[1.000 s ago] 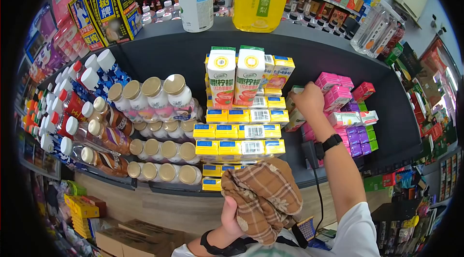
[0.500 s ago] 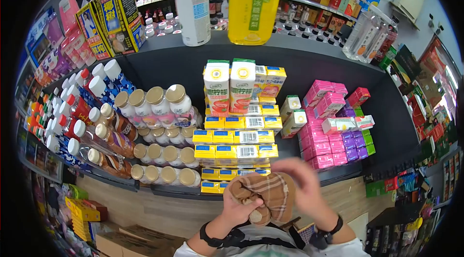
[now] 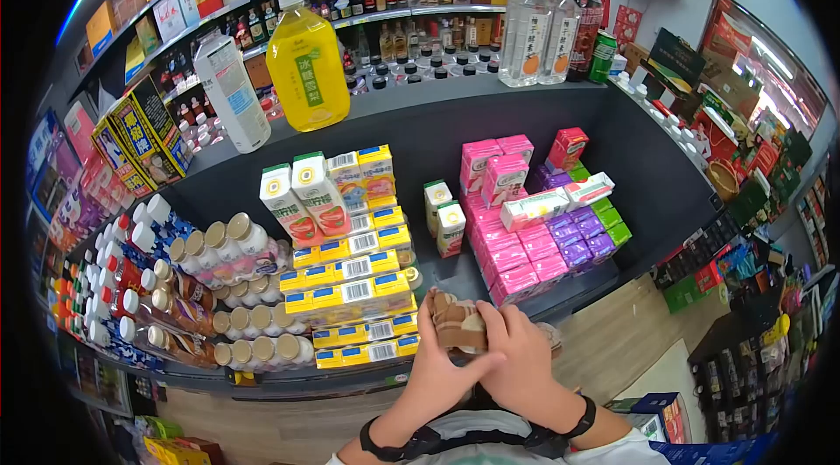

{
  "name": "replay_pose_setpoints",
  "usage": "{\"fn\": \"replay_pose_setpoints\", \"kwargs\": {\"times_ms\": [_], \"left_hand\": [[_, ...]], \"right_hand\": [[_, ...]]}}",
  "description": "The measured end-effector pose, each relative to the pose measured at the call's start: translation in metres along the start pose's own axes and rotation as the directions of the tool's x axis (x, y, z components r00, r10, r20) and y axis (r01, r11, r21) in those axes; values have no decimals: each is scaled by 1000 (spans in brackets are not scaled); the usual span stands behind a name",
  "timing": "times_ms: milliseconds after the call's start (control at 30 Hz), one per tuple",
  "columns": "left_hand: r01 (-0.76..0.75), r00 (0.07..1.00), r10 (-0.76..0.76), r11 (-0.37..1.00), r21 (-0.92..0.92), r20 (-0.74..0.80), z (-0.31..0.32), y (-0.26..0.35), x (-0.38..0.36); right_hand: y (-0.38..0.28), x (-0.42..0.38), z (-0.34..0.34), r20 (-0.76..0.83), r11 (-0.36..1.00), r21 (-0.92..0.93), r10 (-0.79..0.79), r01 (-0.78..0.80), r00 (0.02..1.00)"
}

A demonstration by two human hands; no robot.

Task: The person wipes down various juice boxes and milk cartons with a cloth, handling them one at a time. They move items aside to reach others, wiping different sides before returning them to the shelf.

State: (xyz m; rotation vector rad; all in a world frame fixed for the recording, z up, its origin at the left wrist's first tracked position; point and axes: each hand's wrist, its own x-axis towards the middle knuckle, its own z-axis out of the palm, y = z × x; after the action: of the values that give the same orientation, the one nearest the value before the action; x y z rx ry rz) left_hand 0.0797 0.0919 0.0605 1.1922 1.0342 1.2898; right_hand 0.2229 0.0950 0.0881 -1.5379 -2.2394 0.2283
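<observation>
Both my hands are on a folded brown plaid cloth item (image 3: 459, 323) with pale checks; its exact kind cannot be made out. My left hand (image 3: 444, 375) closes round its left side, thumb pointing right. My right hand (image 3: 520, 358) grips the right side with curled fingers, and a bit of brown fabric shows beyond it. The two hands touch near the thumbs. Just beyond them is the shelf, with yellow packs of drinks (image 3: 354, 297) to the left and pink drink cartons (image 3: 503, 242) to the right.
Capped bottles (image 3: 258, 351) fill the shelf's left side. On the upper ledge stand a large yellow drink bottle (image 3: 308, 71), a white carton (image 3: 232, 93) and clear bottles (image 3: 525, 36). Purple cartons (image 3: 577, 237) sit at the right. An open box (image 3: 661, 421) is on the floor lower right.
My view has turned right, so the shelf goods appear further left. My right hand, blurred and apart from the cloth before, now grips it. The plaid item looks more tightly folded.
</observation>
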Motion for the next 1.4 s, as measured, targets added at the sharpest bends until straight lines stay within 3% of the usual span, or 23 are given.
{"fn": "replay_pose_setpoints", "kwargs": {"times_ms": [33, 133, 233, 267, 300, 367, 433, 467, 533, 567, 600, 667, 733, 800, 867, 900, 967, 1000, 1033, 1100, 1200, 1300, 1400], "left_hand": [[102, 994, -101, 995, 22, -36, 4, 1, 0], [48, 999, -53, 966, -253, -12, 0, -3, 7], [83, 993, -34, 886, -456, 115, 2, 0, 8], [100, 989, -33, 857, -505, 141, 9, 5, 7], [120, 985, -31, 825, -552, 167, 16, 8, 6], [-61, 990, 111, 891, -449, 86, 28, -1, 7], [-305, 941, 335, 906, -294, 54, 29, -25, 8], [-403, 914, 405, 912, 75, -21, 26, -38, 10], [-292, 955, 277, 944, -156, -110, 34, -33, 18], [-236, 969, 204, 932, -276, -141, 42, -31, 23], [-75, 997, 67, 920, -385, -33, 49, -35, 20], [8, 998, 14, 934, -358, 59, 68, -39, 10], [125, 992, -114, 930, -346, 50, 76, -39, 6], [137, 986, -168, 835, -532, -9, 80, -44, 8], [118, 968, -242, 675, -728, -67, 76, -50, 5], [94, 970, -226, 689, -719, -90, 70, -55, 3], [44, 972, -193, 713, -700, -134, 64, -64, -2], [51, 953, -244, 716, -697, -181, 69, -63, -3], [57, 929, -293, 718, -693, -227, 75, -58, -3], [53, 897, -343, 710, -702, -280, 81, -58, -4], [23, 898, -339, 674, -738, -282, 85, -62, -9], [-53, 931, -234, 669, -742, -278, 78, -69, -18], [-136, 883, -231, 707, -694, -408, 78, -61, -16]], "right_hand": [[3, -4, -3, -20, 998, 50, -35, 36, 999], [10, -9, -33, -47, 950, 276, -136, 143, 990], [56, -14, -27, 11, 796, 605, -45, 29, 999], [62, -12, -28, -40, 854, 510, -100, 106, 994], [67, -13, -23, 100, 699, 715, -99, -2, 990], [70, -19, -6, 345, 273, 919, -207, -284, 916], [72, -24, -1, 383, 238, 912, -200, -335, 902], [78, -26, 3, 419, 210, 900, -172, -383, 891], [88, -29, 5, 409, 46, 912, -106, -407, 906], [89, -28, 2, 357, 53, 934, -91, -354, 930], [89, -27, -1, 303, 59, 952, -78, -299, 950], [88, -25, 0, 207, 155, 969, -79, -193, 975], [101, -22, -4, 279, 312, 926, -188, -212, 942], [115, -10, -22, 346, 450, 872, -288, -193, 893], [141, 10, -46, 408, 578, 778, -165, -247, 898], [153, 22, -56, 429, 635, 723, -107, -270, 897], [180, 54, -59, -10, 897, 424, 147, -129, 989], [200, 78, -57, -173, 971, 234, -4, 45, 985], [220, 104, -51, -301, 981, 13, -183, 196, 936], [245, 144, -33, -327, 886, -126, -463, 447, 824], [263, 170, -13, -96, 816, -150, -574, 559, 813], [264, 178, -14, -15, 779, -101, -623, 619, 782], [240, 155, -34, -68, 814, -8, -579, 580, 812]]}}
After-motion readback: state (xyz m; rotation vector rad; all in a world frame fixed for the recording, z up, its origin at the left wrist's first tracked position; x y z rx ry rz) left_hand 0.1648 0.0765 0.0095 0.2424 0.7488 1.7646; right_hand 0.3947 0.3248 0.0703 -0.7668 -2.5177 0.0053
